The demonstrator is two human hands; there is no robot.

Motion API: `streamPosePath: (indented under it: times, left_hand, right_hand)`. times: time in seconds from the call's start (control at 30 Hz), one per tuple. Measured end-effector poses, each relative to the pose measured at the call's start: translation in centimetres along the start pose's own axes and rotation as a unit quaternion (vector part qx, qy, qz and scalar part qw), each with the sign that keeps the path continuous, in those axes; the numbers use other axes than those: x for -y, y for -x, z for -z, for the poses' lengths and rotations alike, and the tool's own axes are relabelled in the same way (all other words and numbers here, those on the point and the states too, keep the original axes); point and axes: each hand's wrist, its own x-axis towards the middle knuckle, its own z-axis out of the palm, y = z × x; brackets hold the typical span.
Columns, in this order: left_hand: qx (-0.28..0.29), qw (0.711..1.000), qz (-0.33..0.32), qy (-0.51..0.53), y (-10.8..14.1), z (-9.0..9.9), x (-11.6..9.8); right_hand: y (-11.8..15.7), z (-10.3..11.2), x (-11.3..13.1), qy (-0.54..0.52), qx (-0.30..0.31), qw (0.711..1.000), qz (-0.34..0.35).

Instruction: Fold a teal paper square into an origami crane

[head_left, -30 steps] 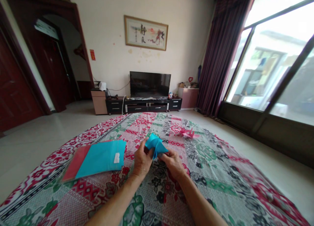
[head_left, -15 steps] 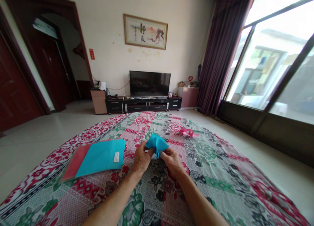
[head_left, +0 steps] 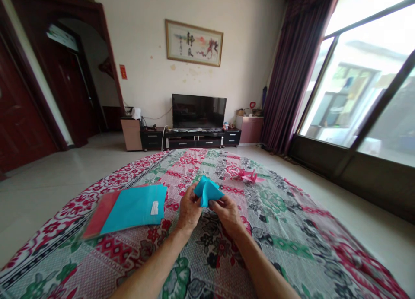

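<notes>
A partly folded sheet of blue paper [head_left: 210,191] is held up between both hands over the patterned tablecloth [head_left: 201,251]. My left hand [head_left: 189,209] is closed on its left side. Fingers of my right hand [head_left: 227,211] pinch the right corner, with the thumb near the lower middle flap. The paper rises to a point at the top, and a raised fold runs down its centre. To the left lies a clear packet of blue and red paper [head_left: 132,208] with a small white label. Beyond my right hand sit pink folded paper figures [head_left: 249,176].
Past the table's far edge, a television [head_left: 199,112] stands on a low black cabinet [head_left: 207,141]. A framed picture [head_left: 194,42] hangs above it. Dark curtains [head_left: 279,83] and a large window [head_left: 353,87] are on the right, with a dark red door [head_left: 22,104] at the left.
The central fold of the blue paper has opened wider and now shows a broader flap toward me. Both hands have shifted only slightly. The packet and pink figures stay in place.
</notes>
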Motion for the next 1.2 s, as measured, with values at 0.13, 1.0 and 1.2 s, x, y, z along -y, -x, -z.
streamPosePath:
  times: [0.13, 1.0, 1.2]
  left_hand:
    - [0.005, 1.0, 0.008, 0.008, -0.3, 0.0, 0.8]
    - [0.052, 0.995, -0.04, -0.069, 0.8, 0.2, -0.5]
    - [0.04, 0.996, -0.041, -0.064, 0.7, 0.2, -0.6]
  right_hand:
    - [0.2, -0.2, 0.5, -0.045, -0.005, 0.999, 0.005]
    - [0.2, 0.4, 0.6, -0.08, 0.066, 0.995, -0.006]
    - [0.2, 0.5, 0.5, -0.078, 0.057, 0.995, -0.016]
